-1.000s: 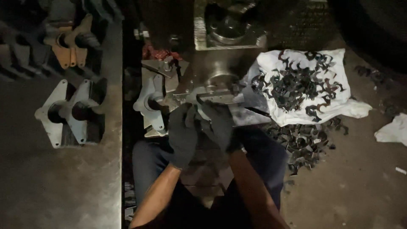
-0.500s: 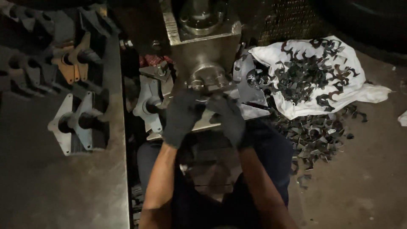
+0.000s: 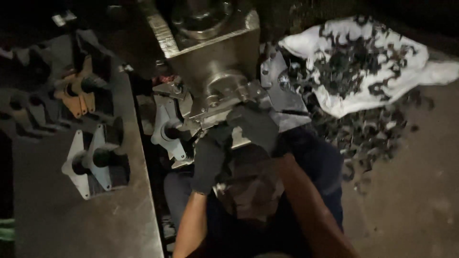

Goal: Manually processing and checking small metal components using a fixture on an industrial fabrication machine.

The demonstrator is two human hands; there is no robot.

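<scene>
Both of my hands wear dark gloves and meet in front of a heavy metal block machine (image 3: 217, 50). My left hand (image 3: 209, 160) curls around something below the machine's round boss (image 3: 224, 86); what it grips is hidden. My right hand (image 3: 253, 126) closes over a flat grey metal part (image 3: 282, 102) that sticks out to the right of the boss. A pale strip shows between the two gloves. My legs in dark blue trousers lie beneath the hands.
A steel table (image 3: 71, 210) on the left carries winged metal castings (image 3: 88, 160), one of them orange (image 3: 76, 93). A similar grey casting (image 3: 165, 129) leans beside the machine. At right a white cloth (image 3: 416, 62) holds several dark curved pieces, with more scattered on the concrete floor (image 3: 368, 138).
The view has tilted and closed in on the machine. My hands have stayed together at the boss, the right one shifting up onto the flat part.
</scene>
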